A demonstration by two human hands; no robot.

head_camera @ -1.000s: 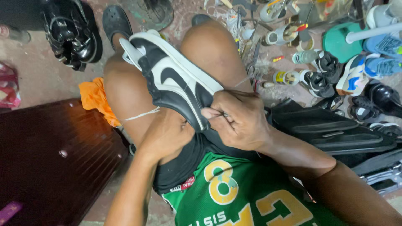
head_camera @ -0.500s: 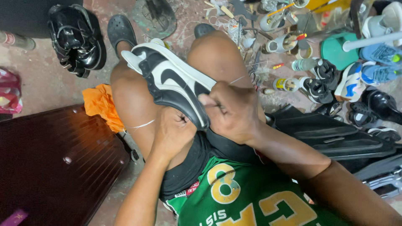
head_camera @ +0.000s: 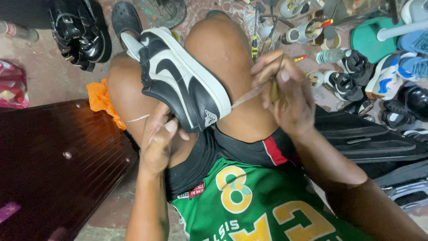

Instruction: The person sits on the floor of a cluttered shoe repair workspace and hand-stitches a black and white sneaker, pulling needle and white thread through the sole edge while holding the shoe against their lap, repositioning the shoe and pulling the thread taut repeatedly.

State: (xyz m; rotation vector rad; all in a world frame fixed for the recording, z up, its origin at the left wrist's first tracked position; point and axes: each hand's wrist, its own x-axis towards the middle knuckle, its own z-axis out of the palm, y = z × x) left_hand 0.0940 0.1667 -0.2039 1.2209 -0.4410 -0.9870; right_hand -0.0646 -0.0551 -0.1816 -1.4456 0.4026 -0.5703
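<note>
Sneaker (head_camera: 180, 85), black and white, lies across the person's bare knees, wedged between the two thighs with its white sole edge turned up and toward the right knee, heel end nearest the body. A dark wooden board (head_camera: 53, 165) fills the lower left beside the left thigh, and a black case (head_camera: 370, 138) lies on the floor past the right thigh. The green jersey (head_camera: 258, 205) with yellow figures takes up the bottom centre. A pair of black strappy sandals (head_camera: 80, 33) sits at the top left on the concrete floor (head_camera: 49, 76), and an orange cloth (head_camera: 101, 100) shows just under the left knee. Small shoes and sneakers (head_camera: 352, 78) are scattered at the right, near a green stool (head_camera: 370, 38) (only partly in view).

The left hand (head_camera: 158, 143) is curled loosely just under the sneaker's heel, fingers bent and thumb tip raised, touching the shoe's black side; a pale thread (head_camera: 136, 118) runs from it across the left thigh. The right hand (head_camera: 287, 96) is raised beside the right knee with its fingers pressed together, pinching a taut thread (head_camera: 247, 95) that stretches from the sneaker's sole edge; a thin yellowish tool handle (head_camera: 275, 91) is gripped in the same hand, mostly hidden by the fingers
</note>
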